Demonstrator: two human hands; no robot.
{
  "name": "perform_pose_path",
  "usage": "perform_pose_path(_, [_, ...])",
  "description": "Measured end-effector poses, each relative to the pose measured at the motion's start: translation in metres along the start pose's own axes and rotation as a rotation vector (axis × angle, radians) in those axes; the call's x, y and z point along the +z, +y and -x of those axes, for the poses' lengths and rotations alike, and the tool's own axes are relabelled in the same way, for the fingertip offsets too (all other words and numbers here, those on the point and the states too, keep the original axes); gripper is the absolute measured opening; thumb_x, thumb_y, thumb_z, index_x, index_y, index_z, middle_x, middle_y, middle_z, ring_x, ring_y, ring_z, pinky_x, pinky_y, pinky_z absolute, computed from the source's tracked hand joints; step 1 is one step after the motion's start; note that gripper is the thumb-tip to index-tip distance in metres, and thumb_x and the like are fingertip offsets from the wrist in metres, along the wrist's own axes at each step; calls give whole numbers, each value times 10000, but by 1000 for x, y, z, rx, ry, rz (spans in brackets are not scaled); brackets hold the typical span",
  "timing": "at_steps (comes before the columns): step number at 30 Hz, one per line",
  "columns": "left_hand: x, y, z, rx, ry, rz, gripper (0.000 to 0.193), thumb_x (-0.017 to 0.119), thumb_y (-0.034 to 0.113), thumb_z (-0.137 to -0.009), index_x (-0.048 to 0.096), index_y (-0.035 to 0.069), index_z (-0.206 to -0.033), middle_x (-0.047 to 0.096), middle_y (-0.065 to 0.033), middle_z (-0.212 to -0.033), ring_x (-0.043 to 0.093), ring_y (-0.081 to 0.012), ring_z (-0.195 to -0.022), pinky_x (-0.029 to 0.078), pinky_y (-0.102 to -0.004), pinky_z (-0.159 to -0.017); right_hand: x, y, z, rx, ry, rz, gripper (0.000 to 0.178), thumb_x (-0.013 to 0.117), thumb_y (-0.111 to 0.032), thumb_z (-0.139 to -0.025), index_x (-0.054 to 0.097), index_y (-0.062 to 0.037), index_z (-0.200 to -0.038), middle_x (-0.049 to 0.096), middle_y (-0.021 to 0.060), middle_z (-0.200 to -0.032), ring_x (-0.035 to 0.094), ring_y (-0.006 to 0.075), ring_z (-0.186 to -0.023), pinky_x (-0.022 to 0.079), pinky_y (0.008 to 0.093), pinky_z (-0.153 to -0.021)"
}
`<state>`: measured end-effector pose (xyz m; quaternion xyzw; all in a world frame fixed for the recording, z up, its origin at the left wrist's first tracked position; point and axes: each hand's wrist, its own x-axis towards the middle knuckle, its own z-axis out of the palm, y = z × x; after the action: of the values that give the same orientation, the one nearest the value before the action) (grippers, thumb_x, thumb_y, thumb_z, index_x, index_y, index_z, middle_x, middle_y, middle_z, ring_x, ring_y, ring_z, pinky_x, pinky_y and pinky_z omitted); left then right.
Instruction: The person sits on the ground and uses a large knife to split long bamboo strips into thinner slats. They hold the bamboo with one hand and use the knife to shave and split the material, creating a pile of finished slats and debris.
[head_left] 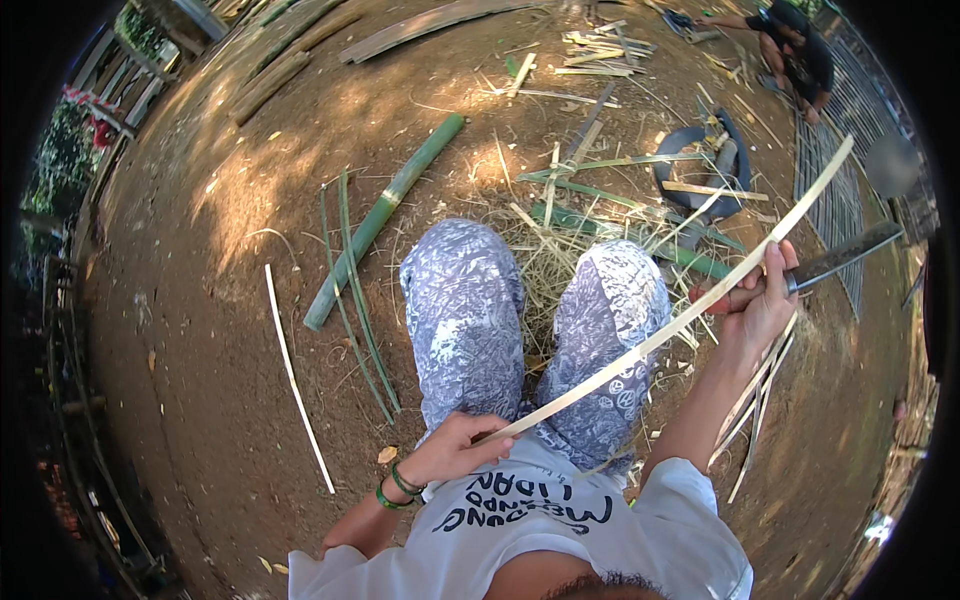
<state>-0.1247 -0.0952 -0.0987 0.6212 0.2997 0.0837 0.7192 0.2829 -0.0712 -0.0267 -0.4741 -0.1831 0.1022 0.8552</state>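
Observation:
A long pale bamboo strip (640,352) slants across my lap from lower left to upper right. Its near end is pinched between the fingers of my left hand (465,448), which rests by my left thigh. My right hand (765,305) is closed around the handle of a large knife (845,258), whose dark blade points out to the right. The strip runs past the fingertips of that hand; whether they also grip it, I cannot tell. Below my right forearm, several thin bamboo strips (757,410) lie on the ground.
Left of my knees lie a green bamboo pole (385,205), narrow green strips (355,290) and a pale strip (297,385). Shavings (540,290) litter the ground between my knees. Ahead are a black ring-shaped object (665,170) and a pile of split pieces (605,50). Another person (795,55) crouches far right.

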Motion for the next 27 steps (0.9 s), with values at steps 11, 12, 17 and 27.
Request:
perform_pose_path(11, [-24, 13, 39, -112, -139, 110, 209, 556, 130, -1023, 708, -2, -967, 644, -38, -682, 583, -86, -550, 449, -249, -510, 0, 10, 3, -148, 46, 243, 324, 768, -49, -861, 600, 44, -1123, 708, 88, -881, 531, 77, -515, 416, 203, -449])
perform_pose_path(12, [-25, 10, 42, -98, -163, 75, 213, 563, 134, -1021, 712, 5, -940, 628, -34, -665, 567, -88, -536, 429, -264, -498, -2, 12, 4, -134, 51, 252, 325, 770, -51, -858, 602, 44, -1120, 708, 88, -881, 531, 78, -514, 417, 204, -447])
perform_pose_path(17, [-21, -1, 43, 131, -126, -19, 258, 579, 182, -991, 659, -3, -830, 490, -84, -586, 452, -202, -462, 328, -339, -477, -13, 23, 5, -44, 70, 257, 341, 780, -59, -842, 612, 47, -1118, 705, 92, -882, 536, 88, -498, 431, 221, -433])
perform_pose_path(27, [-14, -24, 51, 194, 113, 325, 432, 559, 290, -985, 581, -55, -726, 420, -65, -538, 387, -209, -437, 277, -361, -475, -20, 33, -3, 102, 126, 217, 354, 773, -53, -835, 609, 34, -1136, 671, 61, -858, 523, 96, -493, 427, 243, -424])
